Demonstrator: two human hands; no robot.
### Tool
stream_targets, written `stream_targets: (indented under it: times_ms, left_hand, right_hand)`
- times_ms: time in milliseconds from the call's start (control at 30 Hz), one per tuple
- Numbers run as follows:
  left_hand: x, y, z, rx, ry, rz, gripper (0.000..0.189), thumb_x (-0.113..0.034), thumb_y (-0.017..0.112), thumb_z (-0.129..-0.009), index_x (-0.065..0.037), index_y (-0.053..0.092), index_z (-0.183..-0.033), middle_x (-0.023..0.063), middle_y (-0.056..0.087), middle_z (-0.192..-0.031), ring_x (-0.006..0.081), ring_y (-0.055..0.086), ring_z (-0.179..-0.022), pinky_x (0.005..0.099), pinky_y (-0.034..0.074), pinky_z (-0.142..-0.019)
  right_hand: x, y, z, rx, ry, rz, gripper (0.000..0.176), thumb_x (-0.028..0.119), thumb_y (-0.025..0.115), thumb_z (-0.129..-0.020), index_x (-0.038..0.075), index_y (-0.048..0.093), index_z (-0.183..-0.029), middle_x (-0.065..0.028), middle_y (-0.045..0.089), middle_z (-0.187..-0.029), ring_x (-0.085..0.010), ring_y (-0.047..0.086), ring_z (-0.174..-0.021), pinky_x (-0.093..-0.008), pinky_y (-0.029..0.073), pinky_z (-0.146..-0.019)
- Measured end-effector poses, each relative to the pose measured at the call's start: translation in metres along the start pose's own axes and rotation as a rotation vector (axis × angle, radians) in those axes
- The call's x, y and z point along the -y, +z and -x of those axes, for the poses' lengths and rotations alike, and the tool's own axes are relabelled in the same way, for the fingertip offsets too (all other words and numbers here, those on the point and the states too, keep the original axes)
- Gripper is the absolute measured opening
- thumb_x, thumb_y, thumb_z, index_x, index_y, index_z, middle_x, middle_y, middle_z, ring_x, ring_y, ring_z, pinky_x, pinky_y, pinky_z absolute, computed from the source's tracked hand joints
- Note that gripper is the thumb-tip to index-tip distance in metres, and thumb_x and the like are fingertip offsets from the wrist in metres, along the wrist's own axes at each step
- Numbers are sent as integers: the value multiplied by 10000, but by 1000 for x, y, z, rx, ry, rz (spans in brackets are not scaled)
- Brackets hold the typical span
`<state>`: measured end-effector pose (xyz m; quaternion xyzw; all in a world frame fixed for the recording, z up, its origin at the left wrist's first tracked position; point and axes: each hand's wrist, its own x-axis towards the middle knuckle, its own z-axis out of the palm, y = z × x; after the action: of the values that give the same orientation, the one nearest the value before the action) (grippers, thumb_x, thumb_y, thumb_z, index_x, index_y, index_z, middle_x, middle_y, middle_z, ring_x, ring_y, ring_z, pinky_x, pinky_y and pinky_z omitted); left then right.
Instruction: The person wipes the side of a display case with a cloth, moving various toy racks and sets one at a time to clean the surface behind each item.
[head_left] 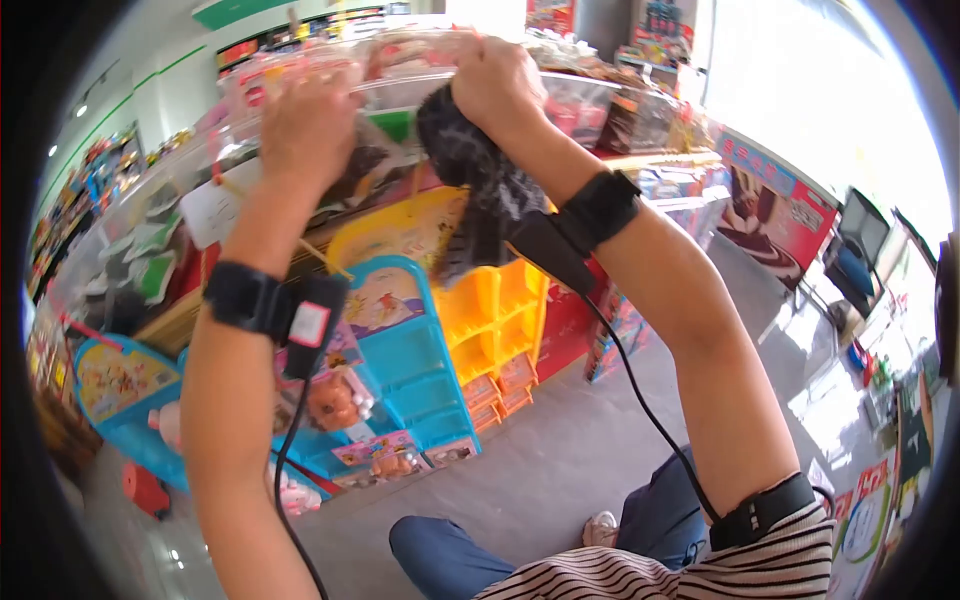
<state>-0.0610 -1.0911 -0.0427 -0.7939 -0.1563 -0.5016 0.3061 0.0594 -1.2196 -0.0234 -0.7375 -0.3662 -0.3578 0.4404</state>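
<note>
My right hand is closed on a dark patterned cloth, which hangs below it in front of the shelf. My left hand is raised at the clear plastic bins, its fingers curled and blurred; what they hold, if anything, is hidden. Between the two hands lie packaged goods and a green piece in a clear bin. A white tag hangs left of my left wrist.
Blue plastic racks and a yellow rack stand below the bins, with boxed toys beside them. A red stool is at the lower left. A red poster board and a chair are at the right.
</note>
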Motion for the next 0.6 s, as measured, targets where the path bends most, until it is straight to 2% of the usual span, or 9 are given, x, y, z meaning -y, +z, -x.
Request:
stream_targets:
  times_ms: [67,133,167,200,267,367,467,567,600]
  left_hand:
    - [7,16,1,-137,65,-2,218,-265,399,-835,-78,502,-881,94,546,-952,262,529,-873,432,375,-716]
    - [-1,4,-1,23,-23,37,258,-278,407,-833,-83,505,-970,112,548,-983,266,487,-973,433,364,-775]
    - [-2,-2,-1,107,-72,48,287,-285,411,-832,-86,506,-1015,121,549,-999,268,466,-1023,433,359,-804]
    - [-3,-4,0,125,-72,57,283,-285,406,-835,-84,505,-1008,116,548,-1000,264,462,-1029,433,359,-802]
    - [-3,-5,-1,154,-76,61,277,-286,397,-841,-80,502,-995,107,546,-1003,254,455,-1041,433,360,-796]
    - [-2,1,0,85,-54,34,262,-286,394,-845,-82,507,-964,96,553,-967,245,456,-1040,429,363,-787]
    - [-5,-9,-2,164,-83,58,258,-287,398,-843,-83,511,-953,95,555,-956,249,458,-1034,425,365,-789]
    - [-2,-6,-1,129,-50,60,254,-279,403,-840,-81,515,-953,97,555,-954,254,470,-1014,419,367,-794]
    - [0,-4,1,95,-28,52,253,-274,404,-839,-79,516,-956,98,555,-954,256,476,-1005,416,368,-796]
  right_hand:
    - [-29,-1,-13,-80,-111,49,386,285,331,-818,-8,582,-828,-210,581,-818,-373,549,-814,-429,414,-748]
    - [-35,-34,-6,-29,-70,68,352,253,341,-804,1,586,-805,-201,585,-797,-383,548,-812,-430,418,-747]
    - [-33,-54,8,-141,-110,121,328,242,359,-791,20,600,-804,-193,588,-787,-373,555,-791,-413,429,-722]
    - [-74,-40,-13,-126,-382,332,291,217,374,-777,47,608,-810,-184,592,-776,-335,567,-764,-387,437,-710]
    - [-59,-87,11,-21,-64,-46,251,189,386,-759,65,604,-777,-178,591,-752,-303,574,-736,-374,440,-706]
    - [-46,-136,30,71,133,-93,270,255,495,-765,52,580,-921,-200,557,-902,-291,530,-852,-395,392,-765]
    - [-38,-157,40,-45,259,-56,393,347,366,-844,41,607,-798,-127,597,-735,-214,569,-688,-309,425,-664]
    - [-92,-173,20,-57,116,169,423,378,366,-852,31,599,-787,-75,585,-704,-155,546,-663,-276,414,-652]
    - [-97,-174,19,-62,177,130,409,363,365,-853,35,602,-795,-78,589,-712,-157,550,-671,-279,415,-657]
